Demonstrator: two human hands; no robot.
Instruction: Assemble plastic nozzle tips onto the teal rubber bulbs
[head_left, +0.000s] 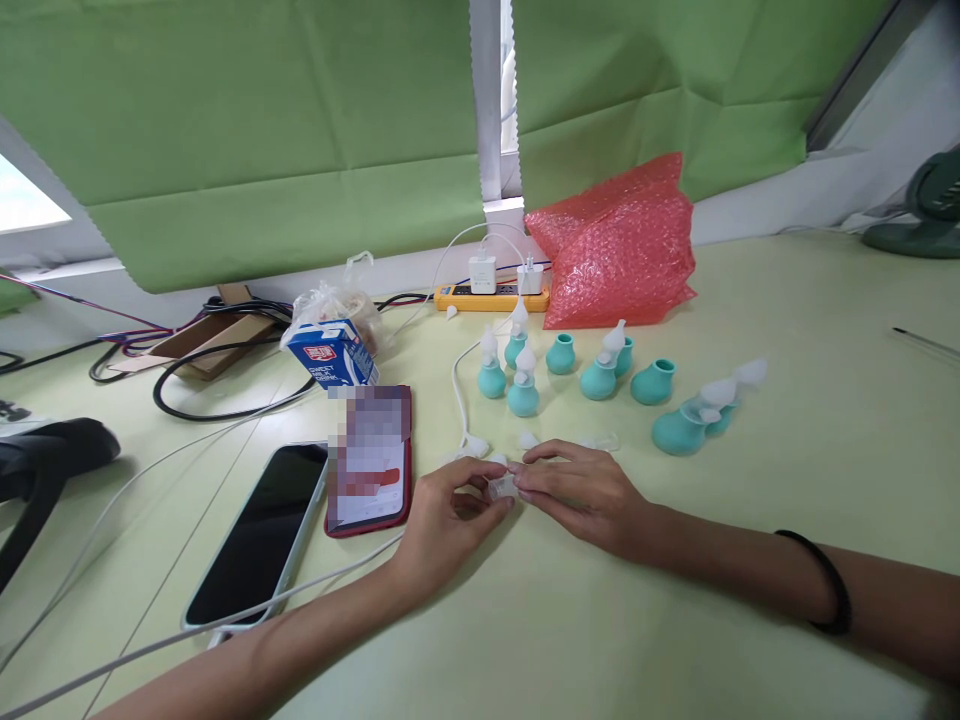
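A small translucent plastic piece (502, 487) is pinched between the fingertips of both hands, just above the table. My left hand (450, 510) holds it from the left with thumb and fingers. From the right, the closed fingers of my right hand (589, 495) press against its side. Close behind the fingers lie a small white tip (528, 441) and a clear plastic part (601, 441). Farther back stand several teal rubber bulbs; one bulb (523, 397) carries a translucent nozzle, while another bulb (561, 355) has a bare opening. On the right, a teal bulb (679, 430) lies tilted.
Two phones, one dark-screened (255, 540) and one red-cased (369, 460), lie left of my hands. A white cable (315, 580) crosses under my left forearm. Behind are a blue milk carton (334, 355), a yellow power strip (457, 298) and a red bubble-wrap bag (619, 250).
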